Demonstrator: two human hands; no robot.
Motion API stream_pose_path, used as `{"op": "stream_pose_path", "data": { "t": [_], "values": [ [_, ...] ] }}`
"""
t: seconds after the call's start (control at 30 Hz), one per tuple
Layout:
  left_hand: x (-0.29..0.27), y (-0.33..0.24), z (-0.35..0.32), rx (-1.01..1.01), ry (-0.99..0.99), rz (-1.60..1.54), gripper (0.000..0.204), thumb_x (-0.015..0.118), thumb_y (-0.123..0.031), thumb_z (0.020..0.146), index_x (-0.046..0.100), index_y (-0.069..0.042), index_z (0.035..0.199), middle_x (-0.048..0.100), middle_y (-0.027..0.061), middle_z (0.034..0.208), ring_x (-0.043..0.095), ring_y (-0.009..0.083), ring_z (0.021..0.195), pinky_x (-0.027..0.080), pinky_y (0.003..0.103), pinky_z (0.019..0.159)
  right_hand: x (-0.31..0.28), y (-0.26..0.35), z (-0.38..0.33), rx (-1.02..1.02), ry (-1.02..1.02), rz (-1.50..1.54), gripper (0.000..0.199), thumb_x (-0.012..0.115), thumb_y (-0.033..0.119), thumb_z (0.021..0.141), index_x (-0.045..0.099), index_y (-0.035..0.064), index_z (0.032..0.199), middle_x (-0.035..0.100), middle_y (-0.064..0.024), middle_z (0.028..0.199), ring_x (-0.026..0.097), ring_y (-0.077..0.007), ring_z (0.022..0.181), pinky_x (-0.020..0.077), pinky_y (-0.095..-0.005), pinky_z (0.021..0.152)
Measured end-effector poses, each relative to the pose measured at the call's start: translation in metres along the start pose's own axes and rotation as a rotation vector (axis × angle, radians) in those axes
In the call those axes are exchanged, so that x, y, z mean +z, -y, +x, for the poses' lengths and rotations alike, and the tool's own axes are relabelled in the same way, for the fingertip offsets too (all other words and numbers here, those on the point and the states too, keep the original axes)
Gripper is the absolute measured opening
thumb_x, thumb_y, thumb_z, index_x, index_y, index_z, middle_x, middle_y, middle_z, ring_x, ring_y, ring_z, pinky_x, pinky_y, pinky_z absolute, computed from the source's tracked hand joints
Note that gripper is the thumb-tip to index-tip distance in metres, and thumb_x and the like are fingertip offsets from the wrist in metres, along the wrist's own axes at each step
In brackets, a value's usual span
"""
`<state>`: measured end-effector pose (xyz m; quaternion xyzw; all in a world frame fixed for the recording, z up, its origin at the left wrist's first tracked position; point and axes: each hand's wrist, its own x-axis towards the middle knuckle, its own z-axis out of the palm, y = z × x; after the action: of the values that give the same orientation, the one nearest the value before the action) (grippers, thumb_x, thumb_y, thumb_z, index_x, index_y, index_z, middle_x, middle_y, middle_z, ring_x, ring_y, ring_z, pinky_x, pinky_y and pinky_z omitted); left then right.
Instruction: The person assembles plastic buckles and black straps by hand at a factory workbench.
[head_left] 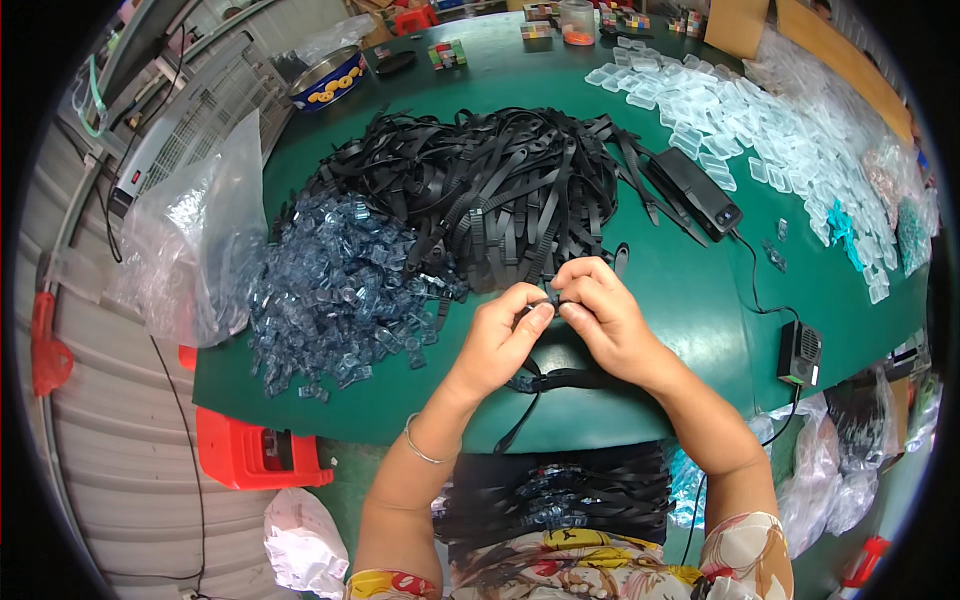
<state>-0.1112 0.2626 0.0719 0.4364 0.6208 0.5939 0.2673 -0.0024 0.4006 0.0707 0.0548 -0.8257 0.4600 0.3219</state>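
Observation:
My left hand [500, 338] and my right hand [612, 322] meet over the near part of the green table. Both are closed, fingertips pinching a black strap [570, 380] between them. Part of that strap hangs below my hands toward the table edge; the pinched end is mostly hidden by my fingers. Just beyond lies a big heap of black straps [480, 180] with ridged lengths. To its left, beside my left hand, is a pile of translucent blue-grey plastic buckles [335, 300]. More finished-looking straps with buckles [560, 490] lie across my lap.
Clear plastic cases [770, 130] spread over the far right. A black device [700, 190] with a cable leads to a small black box [800, 353] at the right edge. A plastic bag [200, 250] stands left; a blue round tin [328, 78] sits behind. A red stool [250, 455] is below.

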Motion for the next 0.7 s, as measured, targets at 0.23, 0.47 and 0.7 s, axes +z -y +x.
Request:
{"op": "stream_pose_path", "data": {
  "t": [0.23, 0.47, 0.7],
  "values": [
    [-0.01, -0.009, -0.003, 0.039, 0.123, -0.156, 0.013, 0.054, -0.011, 0.087, 0.055, 0.002, 0.089, 0.047, -0.0031, 0.071, 0.04, 0.004, 0.065, 0.034, 0.02, 0.057, -0.009, 0.01, -0.003, 0.288, 0.226, 0.894, 0.022, 0.046, 0.021, 0.092, 0.049, 0.0031, 0.079, 0.039, -0.0083, 0.113, 0.044, -0.0087, 0.065, 0.0383, -0.022, 0.053],
    [0.003, 0.003, -0.001, -0.002, 0.035, -0.151, 0.018, 0.05, -0.008, 0.088, 0.052, 0.002, 0.103, 0.055, 0.0009, 0.077, 0.05, 0.0051, 0.071, 0.043, 0.019, 0.065, 0.007, -0.004, -0.002, 0.381, 0.087, 0.699, 0.018, 0.043, 0.02, 0.093, 0.049, 0.0022, 0.093, 0.04, -0.0067, 0.11, 0.047, -0.0081, 0.07, 0.0425, -0.0211, 0.061],
    [-0.013, 0.002, 0.004, -0.133, 0.078, -0.446, 0.018, 0.048, -0.013, 0.09, 0.053, -0.002, 0.104, 0.055, 0.0024, 0.087, 0.052, 0.0069, 0.074, 0.045, 0.02, 0.062, 0.004, -0.002, 0.001, 0.47, 0.09, 0.657, 0.026, 0.055, 0.002, 0.084, 0.046, -0.0012, 0.108, 0.05, -0.0076, 0.103, 0.054, -0.0117, 0.092, 0.0444, -0.0253, 0.078]
  ]
}}
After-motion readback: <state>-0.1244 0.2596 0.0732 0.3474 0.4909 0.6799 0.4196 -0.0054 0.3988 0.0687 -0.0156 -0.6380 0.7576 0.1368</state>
